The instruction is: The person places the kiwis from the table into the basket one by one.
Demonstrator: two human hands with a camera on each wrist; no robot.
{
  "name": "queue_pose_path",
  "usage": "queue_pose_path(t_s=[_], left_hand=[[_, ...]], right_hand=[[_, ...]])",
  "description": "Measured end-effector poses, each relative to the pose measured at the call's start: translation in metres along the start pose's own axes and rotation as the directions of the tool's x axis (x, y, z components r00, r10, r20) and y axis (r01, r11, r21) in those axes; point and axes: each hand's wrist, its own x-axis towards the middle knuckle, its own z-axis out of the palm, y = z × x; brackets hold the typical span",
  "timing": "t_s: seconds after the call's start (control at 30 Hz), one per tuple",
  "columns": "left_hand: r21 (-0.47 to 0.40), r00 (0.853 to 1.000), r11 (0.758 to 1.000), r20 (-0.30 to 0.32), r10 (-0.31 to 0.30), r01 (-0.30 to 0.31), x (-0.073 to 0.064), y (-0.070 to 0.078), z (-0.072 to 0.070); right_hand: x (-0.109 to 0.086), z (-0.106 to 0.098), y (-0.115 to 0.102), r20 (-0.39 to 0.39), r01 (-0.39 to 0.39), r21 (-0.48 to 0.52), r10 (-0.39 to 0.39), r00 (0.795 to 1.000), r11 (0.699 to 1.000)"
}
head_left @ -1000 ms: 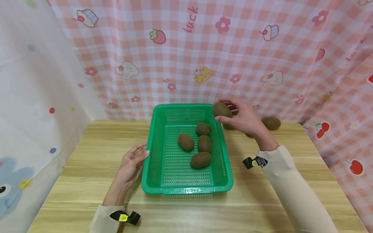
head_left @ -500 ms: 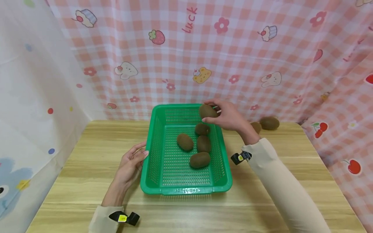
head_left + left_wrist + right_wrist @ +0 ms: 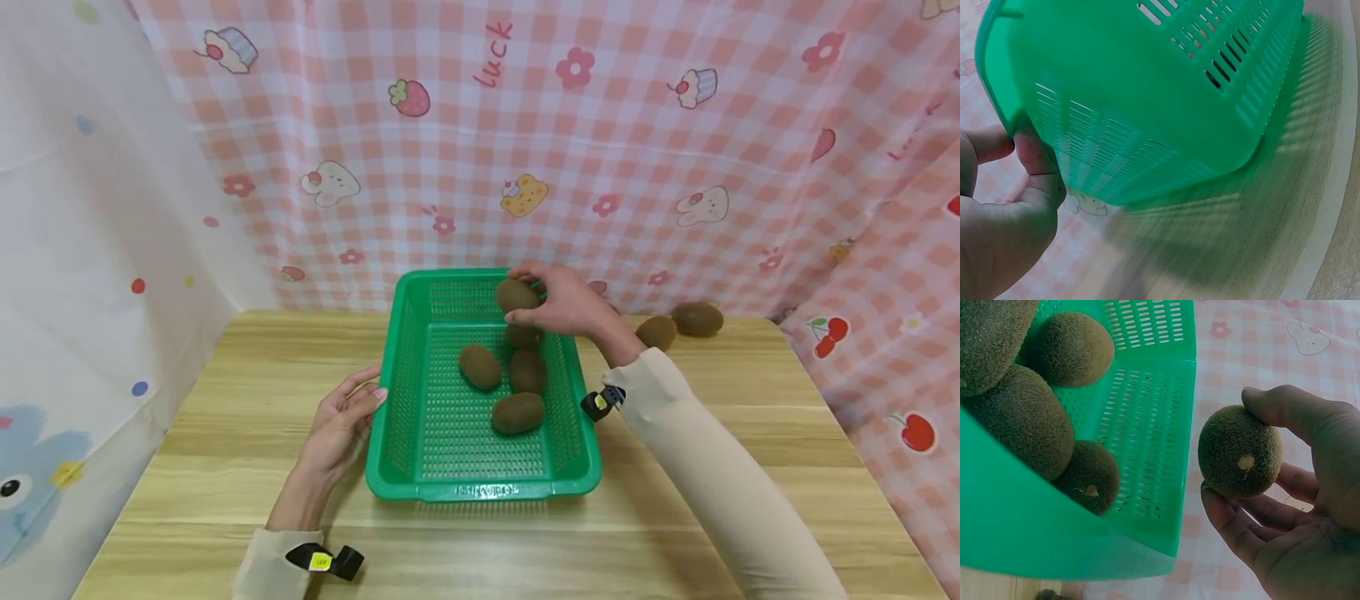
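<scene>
A green plastic basket with perforated walls stands on the table. My left hand pinches its left rim between thumb and fingers, as the left wrist view also shows. Several brown kiwis lie in the basket, mostly toward its right side. Over the basket's far right part, my right hand holds another kiwi between thumb and fingertips. In the right wrist view, this held kiwi shows its pale stem end, with the thumb and fingers on opposite sides.
Two more kiwis lie on the wooden table at the back right, partly close to the curtain. A pink checked curtain hangs behind the table, and a white dotted one hangs at the left.
My right hand has carried its kiwi leftward from beyond the basket's right rim to above the inside. The left hand keeps its grip on the rim, and the basket stays in place.
</scene>
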Motion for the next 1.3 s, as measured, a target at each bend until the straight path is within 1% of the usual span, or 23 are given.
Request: queue_pose_path(t_s=[0.1, 0.33, 0.6, 0.83, 1.07, 1.3], left_hand=[[0.007, 1.000, 1.000, -0.008, -0.006, 0.006, 0.000, 0.000, 0.001], [0.027, 0.998, 0.999, -0.049, -0.026, 0.027, 0.000, 0.002, 0.003], [0.033, 0.998, 0.999, -0.055, -0.023, 0.025, 0.000, 0.002, 0.004], [0.036, 0.999, 0.999, -0.039, -0.012, 0.014, 0.000, 0.001, 0.002], [0.032, 1.000, 0.999, -0.027, -0.014, 0.014, -0.001, 0.001, 0.001], [0.037, 0.999, 0.999, -0.027, -0.021, 0.022, 0.000, 0.001, 0.002]], right_hand=[[0.002, 0.002, 0.001, -0.001, -0.003, 0.009, 0.003, 1.000, 1.000], [0.001, 0.005, 0.006, -0.012, -0.011, 0.096, 0.013, 1.000, 0.995], [-0.009, 0.000, 0.011, -0.048, -0.023, 0.088, 0.028, 0.998, 0.996], [-0.021, -0.006, 0.015, -0.093, -0.020, 0.073, 0.026, 0.995, 0.997], [-0.030, -0.008, 0.026, -0.128, -0.031, 0.078, 0.041, 0.991, 0.996], [-0.037, -0.010, 0.040, -0.193, -0.054, 0.040, 0.061, 0.979, 0.998]])
